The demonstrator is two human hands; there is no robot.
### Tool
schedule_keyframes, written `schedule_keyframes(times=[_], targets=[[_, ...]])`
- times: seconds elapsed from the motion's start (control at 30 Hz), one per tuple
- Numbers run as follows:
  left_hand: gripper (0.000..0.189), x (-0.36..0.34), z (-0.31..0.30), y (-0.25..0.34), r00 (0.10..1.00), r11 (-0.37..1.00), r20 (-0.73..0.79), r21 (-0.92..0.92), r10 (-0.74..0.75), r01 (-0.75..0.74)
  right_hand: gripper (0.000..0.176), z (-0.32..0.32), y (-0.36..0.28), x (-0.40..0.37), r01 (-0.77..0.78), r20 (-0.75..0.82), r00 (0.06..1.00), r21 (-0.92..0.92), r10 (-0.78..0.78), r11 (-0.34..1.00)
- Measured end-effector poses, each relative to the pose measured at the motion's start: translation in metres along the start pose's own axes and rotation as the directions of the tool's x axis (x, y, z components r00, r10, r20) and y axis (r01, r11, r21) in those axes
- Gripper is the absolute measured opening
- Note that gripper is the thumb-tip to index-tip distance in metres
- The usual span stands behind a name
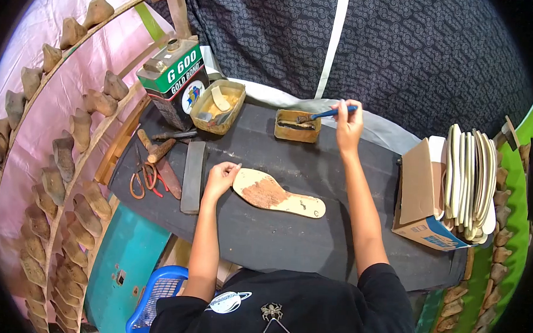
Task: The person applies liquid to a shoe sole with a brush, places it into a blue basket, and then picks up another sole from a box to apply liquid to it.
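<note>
Between thumb and fingers, my left hand pinches the toe edge of a cream shoe insole lying on the dark table. A brown, wet-looking patch covers much of its wide front part. My right hand grips a brush by its blue handle. The brush's head dips into a small rectangular tub with stained yellowish walls; the bristle tips are hidden in it. Both hands are closed.
Left of the insole lie a grey flat block, orange-handled scissors and a hammer. Behind stand a G 600 can and a plastic tub. A carton of insoles stands right. Racks hold shoe lasts.
</note>
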State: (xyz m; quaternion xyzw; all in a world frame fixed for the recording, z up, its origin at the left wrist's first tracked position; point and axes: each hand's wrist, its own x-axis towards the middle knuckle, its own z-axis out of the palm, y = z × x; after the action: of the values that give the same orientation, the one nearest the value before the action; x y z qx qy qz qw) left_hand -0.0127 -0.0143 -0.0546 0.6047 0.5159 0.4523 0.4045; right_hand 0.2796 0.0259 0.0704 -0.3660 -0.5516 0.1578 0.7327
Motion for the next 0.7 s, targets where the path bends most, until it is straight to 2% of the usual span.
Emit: schedule_keyframes(times=[0.1, 0.17, 0.2, 0.33, 0.5, 0.6, 0.63, 0.7], targets=[[0.022, 0.000, 0.000, -0.002, 1.000, 0.999, 0.016, -0.040, -0.018, 0.019, 0.018, 0.009, 0.024, 0.013, 0.067, 0.073, 0.996, -0.242, -0.050, 0.968], [0.023, 0.002, 0.000, -0.006, 0.999, 0.997, 0.030, -0.073, -0.021, 0.023, 0.020, 0.011, 0.028, 0.012, 0.034, 0.144, 0.989, -0.394, 0.025, 0.919], [0.023, 0.002, 0.000, -0.005, 1.000, 0.998, 0.025, -0.062, -0.016, 0.017, 0.020, 0.015, 0.032, 0.011, 0.079, 0.176, 0.984, -0.407, -0.007, 0.910], [0.022, -0.002, 0.000, 0.004, 0.999, 0.998, 0.018, -0.058, -0.029, 0.030, 0.021, 0.016, 0.039, 0.005, 0.100, 0.267, 0.963, -0.495, 0.042, 0.863], [0.022, -0.004, -0.002, 0.013, 0.998, 0.997, 0.032, -0.055, -0.061, 0.063, 0.021, 0.011, 0.034, 0.010, 0.066, 0.261, 0.963, -0.482, 0.071, 0.874], [0.021, -0.003, -0.001, 0.012, 0.995, 0.988, 0.059, -0.129, -0.075, 0.082, 0.020, 0.006, 0.030, 0.015, 0.027, 0.088, 0.996, -0.328, 0.002, 0.944], [0.021, -0.003, -0.001, 0.011, 0.995, 0.983, 0.068, -0.168, -0.069, 0.079, 0.019, 0.001, 0.031, 0.016, -0.065, 0.048, 0.996, -0.266, 0.080, 0.962], [0.021, -0.002, -0.003, 0.010, 0.991, 0.979, 0.088, -0.168, -0.097, 0.111, 0.018, -0.005, 0.029, 0.016, -0.095, -0.069, 0.994, -0.087, 0.090, 0.992]])
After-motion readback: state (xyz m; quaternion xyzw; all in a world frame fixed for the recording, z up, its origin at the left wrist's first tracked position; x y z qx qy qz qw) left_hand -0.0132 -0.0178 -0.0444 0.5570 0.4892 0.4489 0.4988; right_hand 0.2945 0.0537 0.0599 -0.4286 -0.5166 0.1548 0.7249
